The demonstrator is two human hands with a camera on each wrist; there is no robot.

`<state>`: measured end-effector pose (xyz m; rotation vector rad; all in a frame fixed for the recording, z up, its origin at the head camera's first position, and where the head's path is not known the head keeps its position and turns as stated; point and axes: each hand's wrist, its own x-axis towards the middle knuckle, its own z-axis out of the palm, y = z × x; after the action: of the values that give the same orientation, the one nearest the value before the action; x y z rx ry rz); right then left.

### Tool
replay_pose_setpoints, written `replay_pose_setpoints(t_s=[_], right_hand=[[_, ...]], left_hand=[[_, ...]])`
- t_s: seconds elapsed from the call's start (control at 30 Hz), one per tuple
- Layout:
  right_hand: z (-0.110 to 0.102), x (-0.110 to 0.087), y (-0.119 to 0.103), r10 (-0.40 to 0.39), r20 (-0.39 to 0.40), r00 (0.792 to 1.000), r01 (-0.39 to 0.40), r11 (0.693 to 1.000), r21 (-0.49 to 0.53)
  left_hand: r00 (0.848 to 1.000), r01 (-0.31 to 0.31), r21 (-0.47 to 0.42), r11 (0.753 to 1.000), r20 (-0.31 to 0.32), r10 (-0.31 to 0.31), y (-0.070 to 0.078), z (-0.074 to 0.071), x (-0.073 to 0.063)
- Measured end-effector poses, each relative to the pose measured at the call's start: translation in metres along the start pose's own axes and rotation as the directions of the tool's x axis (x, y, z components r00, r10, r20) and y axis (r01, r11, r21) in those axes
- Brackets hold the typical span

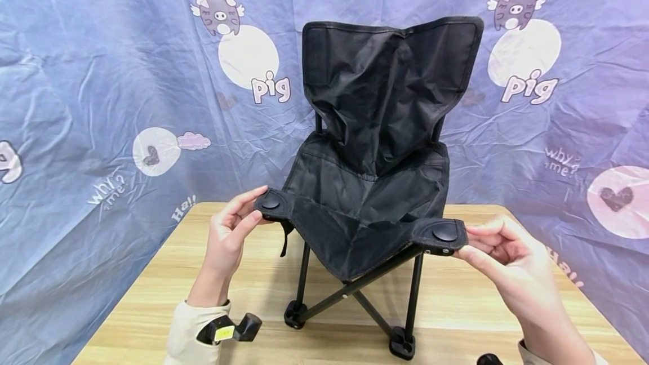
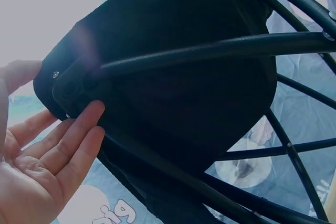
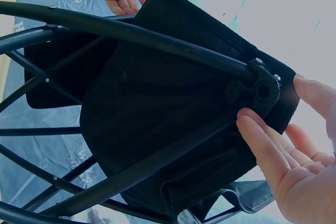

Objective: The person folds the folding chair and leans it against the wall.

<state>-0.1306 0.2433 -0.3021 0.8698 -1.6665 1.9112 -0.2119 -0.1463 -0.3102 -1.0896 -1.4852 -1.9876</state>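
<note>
Black folding chair [image 1: 369, 187] on wooden table [image 1: 144, 300].

The black folding chair [image 1: 365, 185] is standing upright on the wooden table [image 1: 177, 275], opened on crossed tubular legs [image 1: 375, 274]; its creased fabric seat [image 1: 350, 235] is sagging centrally.

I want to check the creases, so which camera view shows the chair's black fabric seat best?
The head view: it shows the upper side of the black fabric seat, with its creases and both front corners. The left and right wrist views show mainly its dark underside, partly hidden behind black tubular legs.
</note>
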Motion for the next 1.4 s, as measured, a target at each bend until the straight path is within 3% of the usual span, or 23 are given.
replay_pose_setpoints(t_s=[0.17,0.3,0.53,0.73,0.93,1.07,1.17,1.4], right_hand=[[0.002,0.001,0.005,-0.039,-0.025,0.999,0.041,0.996,0.085],[0.005,0.003,0.006,-0.04,-0.039,0.998,0.043,0.994,0.098],[0.009,0.006,-0.001,-0.002,-0.065,0.998,0.003,1.0,0.01],[0.011,0.01,-0.002,-0.034,-0.044,0.998,0.037,0.997,0.069],[0.014,0.01,-0.005,0.01,-0.111,0.994,-0.01,1.0,0.0],[0.014,0.01,-0.001,-0.031,-0.108,0.994,0.041,0.995,0.096],[0.014,0.011,0.003,-0.081,-0.085,0.993,0.097,0.973,0.208],[0.021,0.012,0.006,-0.145,-0.101,0.984,0.17,0.937,0.306]], left_hand=[[1.0,0.002,-0.005,1.0,0.006,-0.002,0.0,0.002,0.002],[1.0,0.003,-0.003,1.0,0.009,-0.003,0.001,0.003,0.003],[1.0,0.012,-0.002,1.0,0.013,-0.012,0.002,0.006,0.005],[0.999,0.037,0.01,0.999,-0.009,-0.037,0.004,0.009,0.007],[0.999,0.052,-0.002,0.999,-0.009,-0.052,0.005,0.013,0.009],[0.998,0.065,-0.005,0.998,-0.006,-0.065,0.005,0.015,0.01],[0.997,0.073,-0.007,0.997,-0.005,-0.073,0.006,0.016,0.01],[0.997,0.078,-0.007,0.997,-0.018,-0.079,0.006,0.019,0.012]])
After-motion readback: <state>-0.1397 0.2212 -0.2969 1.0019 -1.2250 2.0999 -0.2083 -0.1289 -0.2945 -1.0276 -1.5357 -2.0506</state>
